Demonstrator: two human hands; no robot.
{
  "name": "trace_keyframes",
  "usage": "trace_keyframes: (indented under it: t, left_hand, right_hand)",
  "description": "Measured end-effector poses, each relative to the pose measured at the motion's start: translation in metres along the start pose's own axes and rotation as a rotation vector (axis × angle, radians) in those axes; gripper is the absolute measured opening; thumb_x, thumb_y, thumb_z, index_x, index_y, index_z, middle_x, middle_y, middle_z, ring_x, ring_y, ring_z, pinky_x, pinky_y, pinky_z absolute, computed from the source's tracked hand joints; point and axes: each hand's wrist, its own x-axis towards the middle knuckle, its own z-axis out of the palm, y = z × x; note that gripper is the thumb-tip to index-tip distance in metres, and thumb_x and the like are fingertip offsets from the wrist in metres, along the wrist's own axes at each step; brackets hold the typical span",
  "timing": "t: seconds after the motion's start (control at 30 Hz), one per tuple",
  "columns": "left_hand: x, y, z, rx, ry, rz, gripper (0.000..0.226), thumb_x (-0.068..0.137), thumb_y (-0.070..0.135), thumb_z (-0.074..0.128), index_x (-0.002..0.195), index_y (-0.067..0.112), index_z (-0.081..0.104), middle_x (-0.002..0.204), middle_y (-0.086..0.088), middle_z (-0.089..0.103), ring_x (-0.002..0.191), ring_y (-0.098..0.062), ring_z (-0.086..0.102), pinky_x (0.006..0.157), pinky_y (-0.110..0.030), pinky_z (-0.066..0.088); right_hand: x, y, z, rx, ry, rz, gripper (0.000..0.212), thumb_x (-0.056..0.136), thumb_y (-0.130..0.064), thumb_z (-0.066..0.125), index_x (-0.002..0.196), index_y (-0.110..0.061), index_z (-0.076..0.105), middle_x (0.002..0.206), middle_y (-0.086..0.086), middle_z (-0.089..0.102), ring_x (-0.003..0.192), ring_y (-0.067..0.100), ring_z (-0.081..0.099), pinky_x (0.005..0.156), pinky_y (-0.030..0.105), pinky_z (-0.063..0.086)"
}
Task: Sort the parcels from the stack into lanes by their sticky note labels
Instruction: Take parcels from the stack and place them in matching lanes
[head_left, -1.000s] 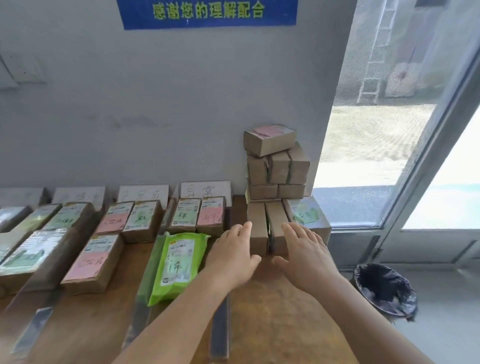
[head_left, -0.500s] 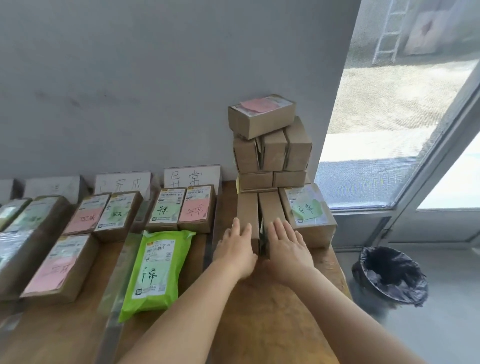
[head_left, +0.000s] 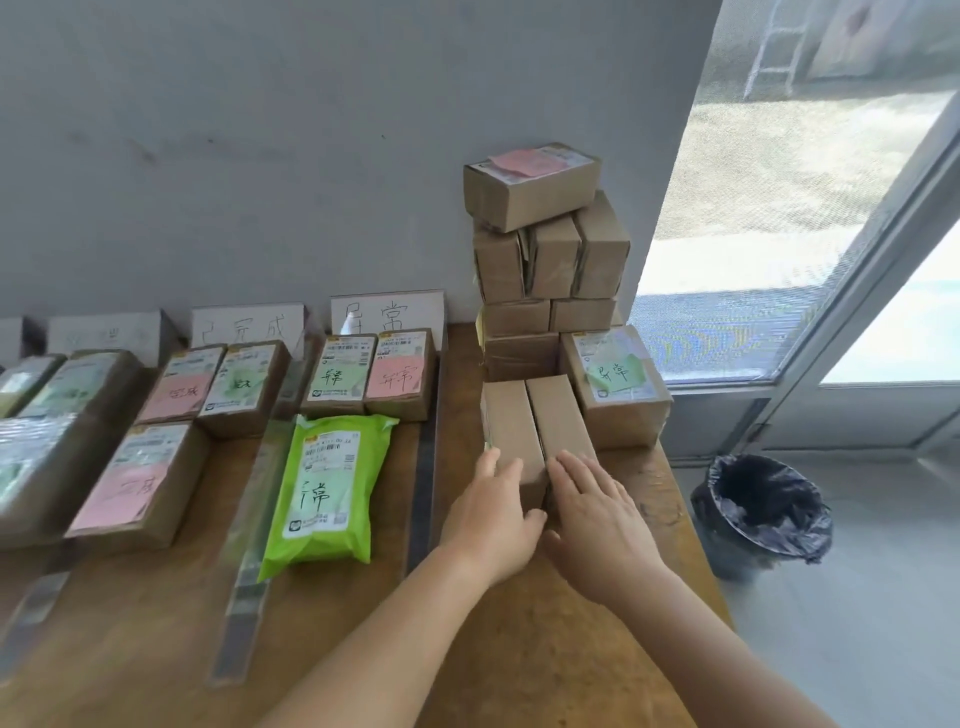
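Note:
The parcel stack (head_left: 550, 260) of brown cardboard boxes stands against the wall at the table's right end; its top box (head_left: 530, 195) carries a pink note. In front of it two narrow boxes lie side by side, the left box (head_left: 511, 426) and the right box (head_left: 563, 415), no notes visible on them. My left hand (head_left: 491, 517) rests with straight fingers on the left box's near end, thumb across its front. My right hand (head_left: 597, 514) lies flat on the near end of the right box. A box with a green note (head_left: 615, 387) sits just right of them.
Sorted parcels with pink and green notes fill lanes on the left, under paper signs (head_left: 387, 312) at the wall. A green pouch (head_left: 327, 486) lies between two divider strips (head_left: 423, 467). The table edge (head_left: 691, 540) drops off at the right, beside a black-lined bin (head_left: 761, 512).
Both hands have moved forward and closer together, from hovering before the two narrow boxes to resting on their near ends. The view has tilted down and nearer.

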Motion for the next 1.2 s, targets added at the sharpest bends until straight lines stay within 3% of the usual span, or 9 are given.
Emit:
trace_keyframes:
  t: [0.1, 0.2, 0.27, 0.4, 0.57, 0.67, 0.77, 1.03, 1.2]
  left_hand:
    - [-0.007, -0.003, 0.003, -0.084, 0.1, -0.039, 0.078, 0.09, 0.033, 0.059, 0.15, 0.026, 0.01, 0.155, 0.005, 0.01, 0.131, -0.02, 0.04, 0.091, -0.027, 0.04]
    - [-0.001, -0.004, 0.006, -0.191, 0.085, -0.171, 0.092, 0.09, 0.032, 0.061, 0.151, 0.02, -0.007, 0.158, -0.002, 0.003, 0.136, -0.024, 0.033, 0.102, -0.032, 0.036]
    - [0.002, -0.004, 0.008, -0.228, 0.02, -0.211, 0.093, 0.09, 0.032, 0.061, 0.151, 0.015, -0.008, 0.158, -0.006, 0.011, 0.138, -0.025, 0.031, 0.106, -0.032, 0.031]
    - [-0.006, -0.003, 0.013, -0.252, 0.035, -0.219, 0.083, 0.088, 0.027, 0.063, 0.15, 0.016, 0.01, 0.148, -0.005, 0.037, 0.128, -0.024, 0.044, 0.102, -0.033, 0.038]
    - [-0.035, -0.002, 0.022, -0.293, 0.074, -0.238, 0.079, 0.085, 0.026, 0.065, 0.148, 0.016, 0.018, 0.144, -0.005, 0.037, 0.125, -0.023, 0.044, 0.098, -0.032, 0.039]
    - [-0.054, -0.001, 0.031, -0.398, 0.06, -0.229, 0.066, 0.086, 0.034, 0.065, 0.142, 0.024, 0.032, 0.13, 0.001, 0.041, 0.109, -0.013, 0.048, 0.079, -0.019, 0.044]
    - [-0.061, 0.003, 0.039, -0.587, -0.033, -0.266, 0.061, 0.086, 0.043, 0.064, 0.136, 0.038, 0.03, 0.129, 0.004, 0.04, 0.101, -0.009, 0.045, 0.061, -0.011, 0.037]
    - [-0.058, 0.017, 0.055, -0.831, -0.108, -0.331, 0.059, 0.078, 0.039, 0.073, 0.121, 0.042, 0.033, 0.127, 0.003, 0.045, 0.094, -0.007, 0.046, 0.061, -0.017, 0.035]
    - [-0.056, 0.02, 0.055, -0.951, -0.168, -0.362, 0.054, 0.08, 0.035, 0.069, 0.121, 0.041, 0.035, 0.126, 0.0, 0.049, 0.104, -0.014, 0.048, 0.074, -0.029, 0.038]
  right_hand:
    - [-0.004, -0.003, -0.004, 0.124, 0.092, 0.135, 0.074, 0.088, -0.039, 0.056, 0.148, -0.021, 0.016, 0.153, 0.0, 0.02, 0.138, 0.022, 0.019, 0.111, 0.032, 0.02]
    - [0.004, 0.0, -0.005, 0.205, 0.044, 0.25, 0.081, 0.088, -0.038, 0.057, 0.15, -0.021, 0.008, 0.157, 0.005, 0.009, 0.141, 0.026, 0.015, 0.112, 0.035, 0.02]
    - [0.007, 0.003, -0.005, 0.27, -0.013, 0.262, 0.08, 0.088, -0.037, 0.058, 0.149, -0.02, 0.011, 0.155, 0.004, 0.016, 0.137, 0.027, 0.026, 0.104, 0.036, 0.03]
    - [-0.005, 0.007, -0.002, 0.345, -0.017, 0.276, 0.073, 0.086, -0.035, 0.061, 0.145, -0.024, 0.021, 0.145, 0.001, 0.032, 0.12, 0.022, 0.047, 0.087, 0.033, 0.04]
    - [-0.046, 0.01, 0.004, 0.405, 0.053, 0.341, 0.062, 0.08, -0.047, 0.065, 0.13, -0.031, 0.033, 0.123, -0.008, 0.041, 0.093, 0.011, 0.047, 0.075, 0.025, 0.035]
    - [-0.068, 0.014, 0.005, 0.443, 0.077, 0.384, 0.066, 0.075, -0.056, 0.067, 0.125, -0.032, 0.032, 0.111, -0.011, 0.035, 0.091, 0.009, 0.045, 0.076, 0.024, 0.04]
    - [-0.078, 0.021, 0.0, 0.419, 0.088, 0.425, 0.071, 0.073, -0.061, 0.067, 0.125, -0.03, 0.03, 0.108, -0.007, 0.034, 0.093, 0.013, 0.045, 0.077, 0.026, 0.042]
    - [-0.08, 0.033, -0.006, 0.322, 0.135, 0.494, 0.065, 0.076, -0.059, 0.065, 0.123, -0.026, 0.034, 0.109, -0.003, 0.043, 0.098, 0.019, 0.049, 0.081, 0.036, 0.048]
    - [-0.076, 0.039, -0.008, 0.341, 0.151, 0.52, 0.059, 0.08, -0.048, 0.065, 0.124, -0.02, 0.038, 0.12, 0.004, 0.051, 0.107, 0.024, 0.051, 0.077, 0.032, 0.037]
